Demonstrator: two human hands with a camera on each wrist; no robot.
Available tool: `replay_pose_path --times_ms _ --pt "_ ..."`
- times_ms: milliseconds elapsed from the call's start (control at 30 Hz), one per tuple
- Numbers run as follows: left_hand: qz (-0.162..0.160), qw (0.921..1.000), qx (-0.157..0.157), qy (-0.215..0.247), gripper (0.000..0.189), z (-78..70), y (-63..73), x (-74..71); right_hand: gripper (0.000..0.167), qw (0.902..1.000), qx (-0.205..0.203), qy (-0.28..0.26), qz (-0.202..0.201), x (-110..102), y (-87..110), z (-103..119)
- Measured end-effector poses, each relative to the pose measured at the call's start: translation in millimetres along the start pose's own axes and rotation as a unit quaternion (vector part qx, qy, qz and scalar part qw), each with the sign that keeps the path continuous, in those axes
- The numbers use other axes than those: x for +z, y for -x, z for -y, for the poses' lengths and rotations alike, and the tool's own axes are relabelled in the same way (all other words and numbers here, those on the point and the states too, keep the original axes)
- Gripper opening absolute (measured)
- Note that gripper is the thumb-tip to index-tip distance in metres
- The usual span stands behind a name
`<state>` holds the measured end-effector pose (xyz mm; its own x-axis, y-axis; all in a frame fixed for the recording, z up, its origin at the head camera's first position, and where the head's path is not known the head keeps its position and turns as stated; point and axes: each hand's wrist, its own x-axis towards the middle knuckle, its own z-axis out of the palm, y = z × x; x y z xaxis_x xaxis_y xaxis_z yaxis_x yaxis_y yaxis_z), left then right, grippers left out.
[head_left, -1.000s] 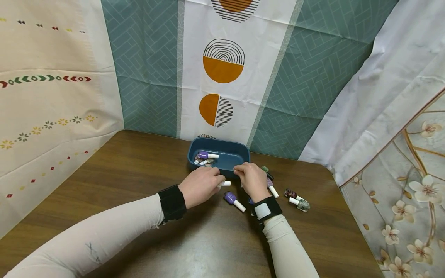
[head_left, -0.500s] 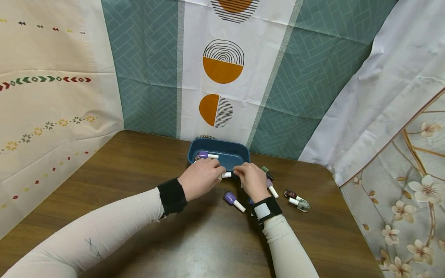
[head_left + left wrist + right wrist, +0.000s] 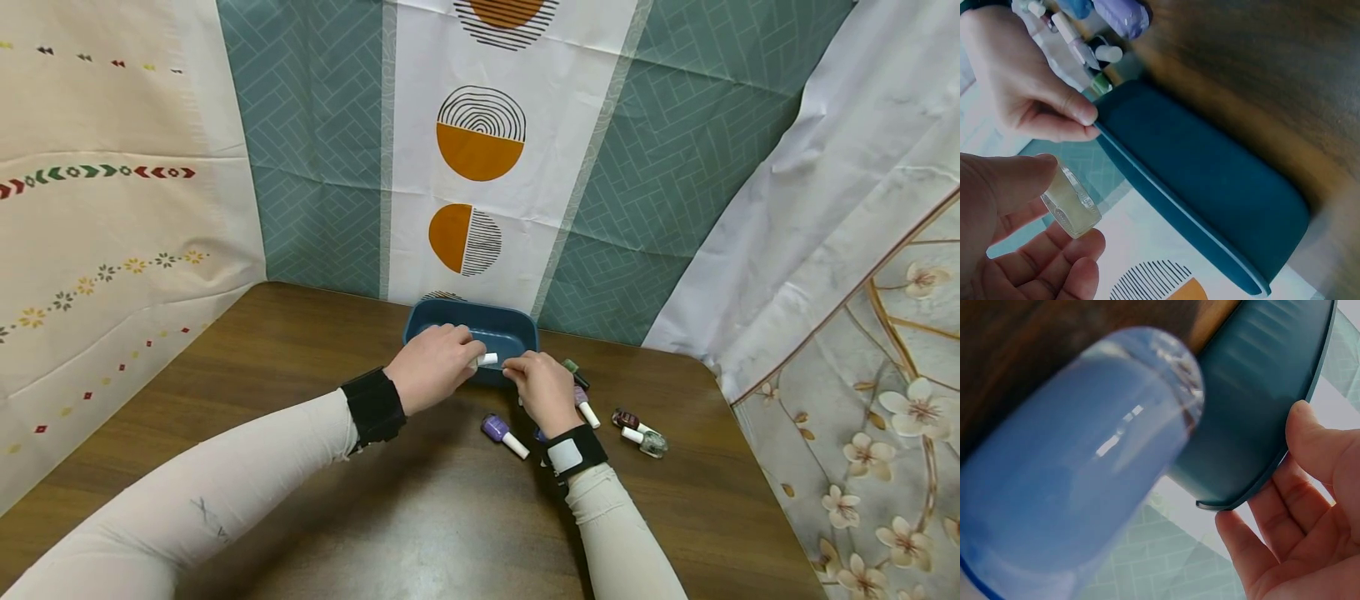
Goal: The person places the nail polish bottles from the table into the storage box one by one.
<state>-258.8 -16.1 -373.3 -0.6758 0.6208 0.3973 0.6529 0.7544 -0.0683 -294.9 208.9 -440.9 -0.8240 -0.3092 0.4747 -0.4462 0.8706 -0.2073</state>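
My left hand (image 3: 435, 368) pinches a nail polish bottle (image 3: 1072, 203) with pale cream polish between thumb and fingers; its white cap (image 3: 487, 359) points right, over the front rim of the blue plastic bin (image 3: 474, 307). My right hand (image 3: 546, 392) grips the bin's rim near its front right corner, thumb on one side and fingers on the other, as the right wrist view shows. A purple nail polish bottle (image 3: 495, 427) with a white cap lies on the table in front of the bin. The bin's left contents are hidden behind my left hand.
A blue bottle (image 3: 1085, 462) lies close under my right wrist. Right of the bin are a green bottle (image 3: 572, 365), a lilac bottle (image 3: 582, 397), a dark red bottle (image 3: 626, 419) and a clear glittery bottle (image 3: 654, 444). Cloth hangs behind the table (image 3: 337, 325).
My left hand has carried the cream bottle up and away from me, from the table in front of the bin to over its rim. The right hand keeps its hold on the rim.
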Motion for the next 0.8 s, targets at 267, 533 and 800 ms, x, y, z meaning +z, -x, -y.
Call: replay_pose_path --times_ms 267,533,800 --pt "-0.004 1.0000 -0.004 -0.003 0.026 7.6 -9.4 0.5 0.012 0.9999 -0.009 -0.003 -0.007 1 0.2 -1" --pt "0.003 0.9997 -0.022 0.014 0.026 16.2 -21.8 5.9 0.012 1.0000 -0.004 -0.006 -0.001 -1 0.0 0" --pt "0.023 0.9986 -0.045 0.018 0.026 22.6 -31.3 11.5 0.011 1.0000 -0.006 -0.002 -0.002 -1 0.3 0"
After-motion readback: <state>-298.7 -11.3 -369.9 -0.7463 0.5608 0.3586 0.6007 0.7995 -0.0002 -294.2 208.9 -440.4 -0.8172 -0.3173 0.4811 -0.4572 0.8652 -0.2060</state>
